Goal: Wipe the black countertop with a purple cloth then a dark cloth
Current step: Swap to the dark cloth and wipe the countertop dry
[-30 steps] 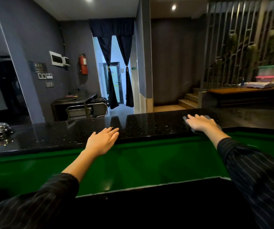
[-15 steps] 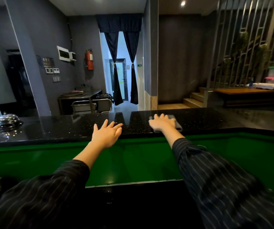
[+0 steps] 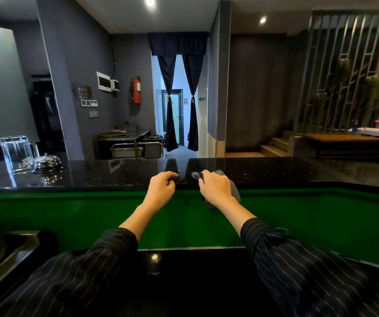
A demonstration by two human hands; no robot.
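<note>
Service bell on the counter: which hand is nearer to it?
Left. The left hand rests at the countertop's near edge, well right of the service bell; the right hand, gripping the dark cloth, is farther right.

1. Left sleeve (image 3: 76, 273): dark fabric with thin pale pinstripes, its cuff ending partway up the forearm.
2. Right sleeve (image 3: 310, 271): the same dark pinstriped fabric, with a loose thread at the cuff.
3. Both hands and lower forearms are bare.
</note>
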